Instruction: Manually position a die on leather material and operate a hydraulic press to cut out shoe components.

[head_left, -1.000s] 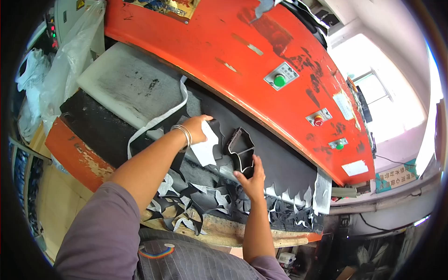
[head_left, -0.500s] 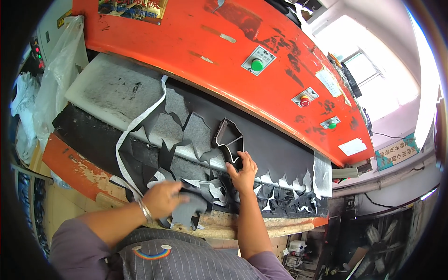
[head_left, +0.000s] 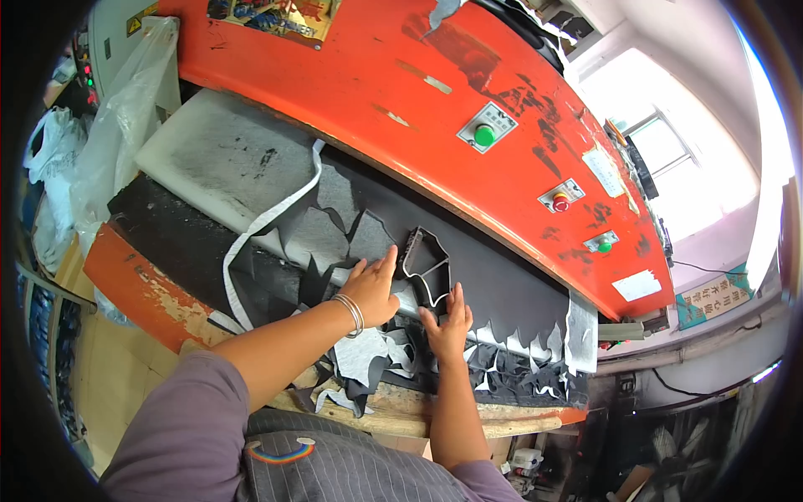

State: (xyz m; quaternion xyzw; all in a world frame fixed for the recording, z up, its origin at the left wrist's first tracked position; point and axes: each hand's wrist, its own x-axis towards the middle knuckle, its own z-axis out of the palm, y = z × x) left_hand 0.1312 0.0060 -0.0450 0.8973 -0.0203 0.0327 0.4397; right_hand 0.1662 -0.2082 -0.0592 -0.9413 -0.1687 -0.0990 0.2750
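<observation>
A dark metal cutting die (head_left: 428, 266), an outlined frame with a crossbar, stands on a black sheet of material (head_left: 493, 289) with a jagged, cut-out near edge. My right hand (head_left: 450, 330) is at the die's near end, thumb on one side and fingers on the other, lightly gripping it. Just left of the die, my left hand (head_left: 372, 291) reaches over the sheet's cut edge, fingers stretched out and holding nothing. Below my left wrist lies a pile of grey and black offcuts (head_left: 361, 356).
The orange press beam (head_left: 376, 92) spans the far side, with green buttons (head_left: 484, 135) and a red button (head_left: 560, 202). A pale cutting board (head_left: 217, 151) lies under the sheet. One long white-edged strip (head_left: 268, 216) curves across the left. Plastic bags (head_left: 117, 125) hang at far left.
My left hand has moved from the offcuts by the near edge up and right to beside the die, its fingers now empty. My right hand stays at the die. The view has shifted slightly.
</observation>
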